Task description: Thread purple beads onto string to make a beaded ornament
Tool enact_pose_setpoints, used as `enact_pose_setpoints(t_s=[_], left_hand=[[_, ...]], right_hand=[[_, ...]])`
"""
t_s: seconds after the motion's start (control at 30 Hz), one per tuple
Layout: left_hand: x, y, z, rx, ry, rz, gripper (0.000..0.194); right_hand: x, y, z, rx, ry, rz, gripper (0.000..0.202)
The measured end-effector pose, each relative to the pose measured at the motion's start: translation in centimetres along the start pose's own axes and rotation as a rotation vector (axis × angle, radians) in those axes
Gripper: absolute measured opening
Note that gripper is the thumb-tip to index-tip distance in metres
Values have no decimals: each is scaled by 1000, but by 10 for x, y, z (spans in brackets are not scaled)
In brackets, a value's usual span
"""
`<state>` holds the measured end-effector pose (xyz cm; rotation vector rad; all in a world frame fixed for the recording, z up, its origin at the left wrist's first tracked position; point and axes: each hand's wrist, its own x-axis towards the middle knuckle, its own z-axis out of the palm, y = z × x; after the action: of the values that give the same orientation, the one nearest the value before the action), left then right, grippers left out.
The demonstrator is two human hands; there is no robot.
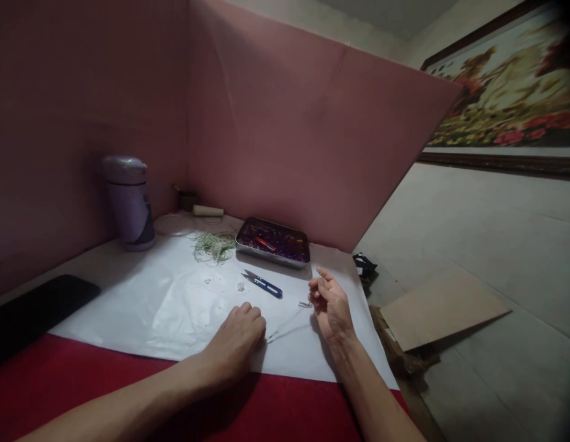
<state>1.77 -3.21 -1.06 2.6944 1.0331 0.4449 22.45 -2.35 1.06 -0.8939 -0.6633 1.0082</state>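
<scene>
A thin thread runs slantwise between my two hands, just over the white sheet. My left hand is closed around its lower end, knuckles up, near the sheet's front edge. My right hand is turned palm inward with curled fingers, gripping the other end; the index finger points up a little. Beside those fingers sits a small shiny piece, too small to name. Blue thread snips lie beyond my hands, blades to the left. Tiny clear beads are scattered left of them.
A metal tray of dark purple beads stands at the back, beside a tangle of pale green thread. A purple flask is at left, a dark phone-like slab nearer. Pink panels wall the back and left.
</scene>
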Motion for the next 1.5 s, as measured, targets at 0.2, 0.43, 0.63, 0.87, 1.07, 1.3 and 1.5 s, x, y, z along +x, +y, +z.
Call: enact_pose_setpoints(t_s=[0.2, 0.43, 0.63, 0.87, 1.07, 1.3, 1.5], left_hand=[[-1, -3, 1, 3, 3, 37, 16], [0, -4, -1, -186, 41, -3, 11], [8, -5, -18, -777, 215, -245, 14], [10, -10, -20, -1025, 255, -243, 14], [7, -5, -26, -972, 247, -228, 17], [8, -4, -28, -901, 301, -255, 21], [11, -12, -11, -603, 227, -167, 12]], right_hand=[[-6, -2, 4, -76, -78, -41, 43], [-12, -1, 10, -297, -167, -142, 40], [-36, 8, 24, -634, -373, -212, 38], [-55, 24, 30, -869, -602, -346, 42], [-57, 20, 34, -875, -591, -355, 21], [-56, 12, 36, -926, -539, -401, 16], [-42, 7, 30, -601, -325, -244, 16]])
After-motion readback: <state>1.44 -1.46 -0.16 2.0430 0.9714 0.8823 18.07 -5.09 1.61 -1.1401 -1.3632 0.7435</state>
